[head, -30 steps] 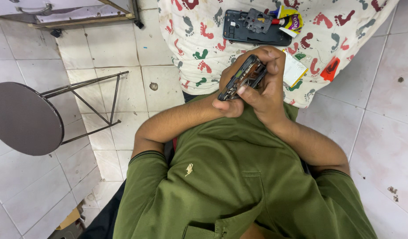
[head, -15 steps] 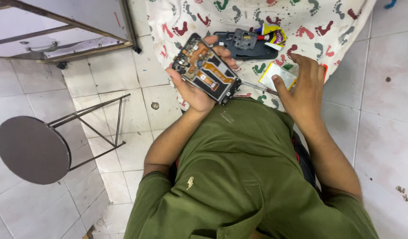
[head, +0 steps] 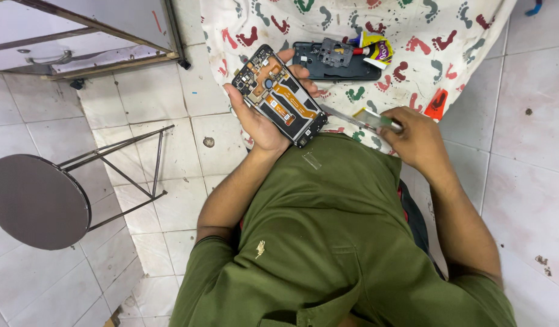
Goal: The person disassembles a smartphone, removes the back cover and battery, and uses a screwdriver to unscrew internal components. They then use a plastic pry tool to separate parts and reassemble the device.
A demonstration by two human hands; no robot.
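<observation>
Our left hand [head: 261,121] grips the opened phone [head: 279,95], long axis slanting down-right toward our right hand [head: 415,139], which pinches tweezers [head: 361,119] well apart.

Opened phone [head: 279,95], in left hand [head: 258,118]: black frame, orange-copper flex strips, grey metal shields.
Back cover [head: 337,60], just beyond left fingertips: dark grey-black.
Tweezers [head: 358,118], in right hand [head: 415,139]: silver.
Cloth [head: 449,42], under both hands: white, footprint pattern in red, green, dark blue.
Tube [head: 376,49], beside back cover: yellow, purple.
Shirt [head: 328,242]: olive green.
Stool [head: 34,200]: brown seat, grey legs.
</observation>
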